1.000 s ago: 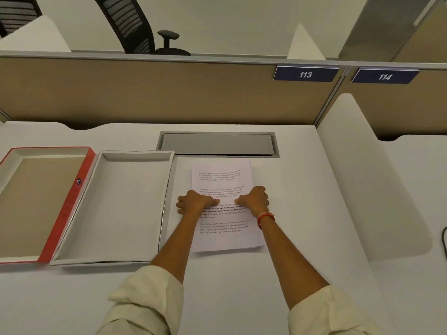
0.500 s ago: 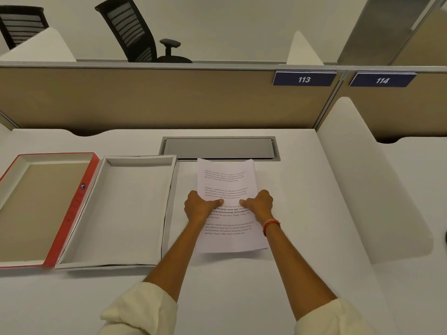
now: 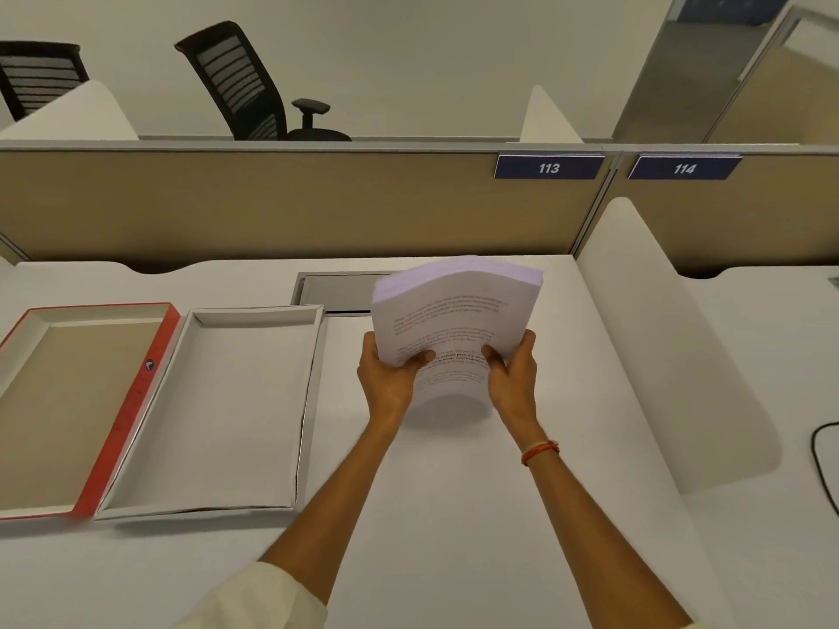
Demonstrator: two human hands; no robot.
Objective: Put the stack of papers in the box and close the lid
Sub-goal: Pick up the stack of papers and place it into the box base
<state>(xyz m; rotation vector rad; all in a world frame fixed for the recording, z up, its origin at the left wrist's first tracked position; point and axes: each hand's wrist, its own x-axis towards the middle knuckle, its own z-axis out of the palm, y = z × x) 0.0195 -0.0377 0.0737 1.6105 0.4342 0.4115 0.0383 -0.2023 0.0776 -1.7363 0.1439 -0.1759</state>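
A thick stack of printed white papers [image 3: 454,311] hangs above the desk, its far end tilted up and bowed. My left hand [image 3: 390,379] grips its left edge and my right hand [image 3: 513,374] grips its right edge, thumbs on top. To the left, the open white box tray [image 3: 313,401] lies flat on the desk with nothing in it. Its red-edged lid [image 3: 131,410] lies open beside it at the far left, joined along the red spine.
A grey cable hatch [image 3: 336,290] is set into the desk behind the papers. A beige partition with signs 113 and 114 stands at the back. A white divider panel [image 3: 672,356] bounds the desk on the right; a black cable [image 3: 821,465] lies beyond it.
The stack lay flat on the desk under both hands; now both hands have gripped its sides and lifted it, far end raised. The head camera has tilted up.
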